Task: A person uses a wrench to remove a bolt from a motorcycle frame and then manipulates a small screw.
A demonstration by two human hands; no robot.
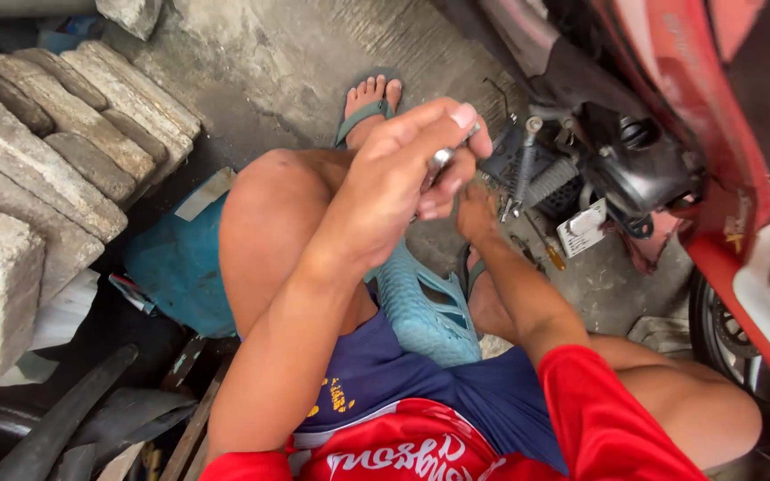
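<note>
Both hands work near the engine: our left hand (403,174) pinches a small metal tool (441,160), above the right hand (474,212), whose grip we cannot tell.

Concrete blocks (37,151) stacked at nine o'clock; a screwdriver (541,245) lies at three o'clock, a rubber tyre (73,428) at seven.

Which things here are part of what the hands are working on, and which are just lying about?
In use:
left hand, its grip on a metal tool
right hand near the spring
red motorcycle

Lying about:
concrete blocks
screwdriver
teal sandal
old tyres
</note>
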